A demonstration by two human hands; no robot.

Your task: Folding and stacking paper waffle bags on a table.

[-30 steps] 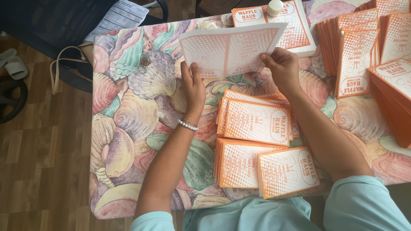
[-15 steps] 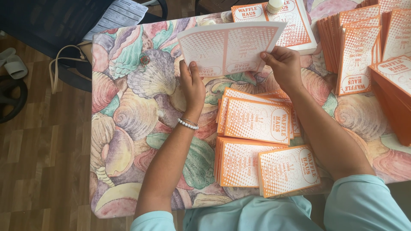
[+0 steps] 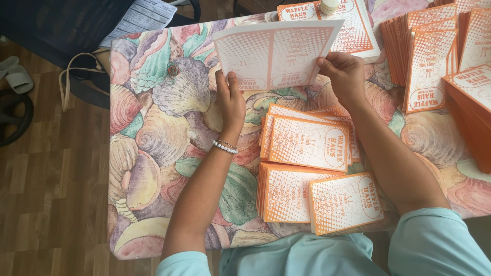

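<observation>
You're holding a white sheet (image 3: 276, 53) printed with orange dots up off the table, tilted toward you, one hand on each lower corner. Your left hand (image 3: 230, 99) pinches the lower left corner, fingers closed on the edge, a beaded bracelet (image 3: 225, 146) on that wrist. Your right hand (image 3: 345, 76) grips the lower right corner, thumb on the front face. The sheet looks like one uncut page with two panels side by side, though it may be more than one sheet; the edge is too thin to tell.

Just below your hands, between your forearms, lies a fanned pile of orange cards (image 3: 309, 140), and nearer your body two more card stacks (image 3: 317, 199) sit touching each other. Beyond your right hand, a tall stack of orange cards (image 3: 427, 61) leans at the table's far right. Behind the sheet, a flat pad (image 3: 353, 30) with a small white bottle (image 3: 330, 6) on it. All of it rests on a seashell-pattern tablecloth (image 3: 153, 143).
</observation>
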